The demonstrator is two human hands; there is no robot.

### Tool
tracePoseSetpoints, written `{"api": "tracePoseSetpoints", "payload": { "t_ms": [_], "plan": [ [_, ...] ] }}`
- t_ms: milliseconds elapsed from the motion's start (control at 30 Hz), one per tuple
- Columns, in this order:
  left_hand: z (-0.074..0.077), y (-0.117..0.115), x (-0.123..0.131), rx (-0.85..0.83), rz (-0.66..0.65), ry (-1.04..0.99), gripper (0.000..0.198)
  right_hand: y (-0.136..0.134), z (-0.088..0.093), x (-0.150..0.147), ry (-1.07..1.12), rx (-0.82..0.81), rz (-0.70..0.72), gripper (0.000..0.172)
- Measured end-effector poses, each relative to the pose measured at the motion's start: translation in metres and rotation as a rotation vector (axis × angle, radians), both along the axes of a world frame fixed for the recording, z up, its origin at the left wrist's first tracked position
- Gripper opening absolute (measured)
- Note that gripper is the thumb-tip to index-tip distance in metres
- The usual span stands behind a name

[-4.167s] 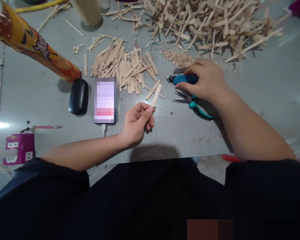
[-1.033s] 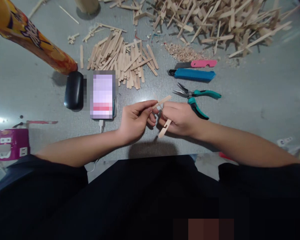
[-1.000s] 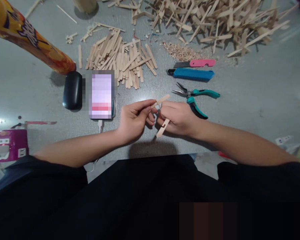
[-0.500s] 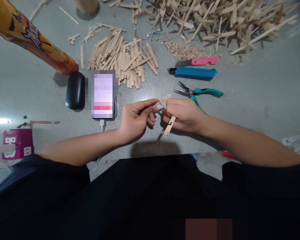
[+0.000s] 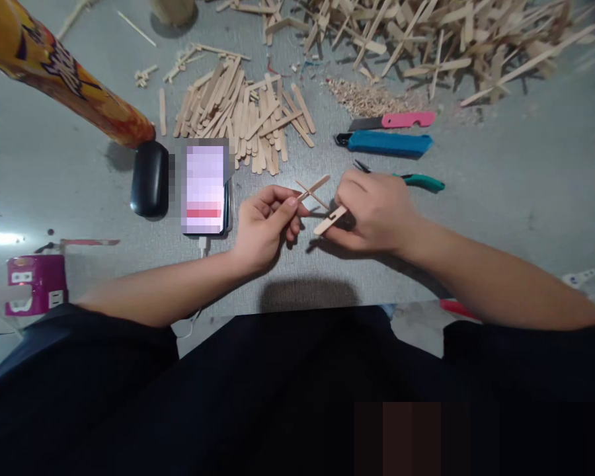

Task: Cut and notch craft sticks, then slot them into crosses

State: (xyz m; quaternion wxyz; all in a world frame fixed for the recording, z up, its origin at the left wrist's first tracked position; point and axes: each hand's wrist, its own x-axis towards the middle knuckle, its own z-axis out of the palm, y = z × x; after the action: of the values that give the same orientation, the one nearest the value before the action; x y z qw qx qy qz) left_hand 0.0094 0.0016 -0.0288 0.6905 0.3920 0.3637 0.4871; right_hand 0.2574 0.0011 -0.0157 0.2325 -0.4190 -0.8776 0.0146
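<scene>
Head view: left hand (image 5: 265, 228) pinches crossed sticks (image 5: 309, 192), right hand (image 5: 377, 208) holds a notched stick (image 5: 323, 227), both grips closed.

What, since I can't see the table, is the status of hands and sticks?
Left hand: pinching crossed sticks. Right hand: holding notched stick. Pliers: partly hidden by right hand.

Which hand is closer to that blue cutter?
Right: the right hand is just below the blue cutter in the picture; the left hand is farther off, down and to its left.
</scene>
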Motion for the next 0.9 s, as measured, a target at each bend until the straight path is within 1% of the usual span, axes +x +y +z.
{"api": "tracePoseSetpoints", "payload": {
  "t_ms": [33,67,133,200,233,300,467,600,733,900],
  "plan": [
    [0.000,0.001,0.000,-0.001,0.026,-0.011,0.055,-0.001,0.004,0.001,0.018,-0.017,-0.002,0.062],
    [-0.001,0.002,0.001,0.000,0.045,-0.016,0.057,-0.002,0.007,0.001,0.046,-0.043,-0.005,0.062],
    [-0.003,0.004,0.001,0.009,0.059,-0.008,0.058,-0.005,0.011,0.001,0.095,-0.106,-0.057,0.048],
    [-0.006,0.005,0.001,0.030,0.069,0.012,0.059,-0.008,0.011,-0.001,0.128,-0.158,-0.123,0.034],
    [-0.007,0.005,0.002,0.038,0.078,0.021,0.059,-0.010,0.010,-0.002,0.141,-0.181,-0.141,0.029],
    [-0.010,0.006,0.002,0.040,0.101,0.028,0.059,-0.012,0.007,-0.005,0.168,-0.234,-0.155,0.025],
    [-0.013,0.007,0.002,0.029,0.113,-0.001,0.059,-0.015,0.006,-0.011,0.297,-0.385,-0.146,0.022],
    [-0.011,0.007,0.002,0.031,0.099,-0.024,0.058,-0.016,0.009,-0.012,0.384,-0.462,-0.138,0.023],
    [-0.007,0.004,0.002,0.022,0.084,-0.033,0.059,-0.018,0.010,-0.012,0.454,-0.469,-0.126,0.024],
    [-0.006,-0.002,0.002,0.040,0.053,0.019,0.058,-0.020,0.010,-0.013,0.483,-0.482,-0.085,0.027]
  ]
}}
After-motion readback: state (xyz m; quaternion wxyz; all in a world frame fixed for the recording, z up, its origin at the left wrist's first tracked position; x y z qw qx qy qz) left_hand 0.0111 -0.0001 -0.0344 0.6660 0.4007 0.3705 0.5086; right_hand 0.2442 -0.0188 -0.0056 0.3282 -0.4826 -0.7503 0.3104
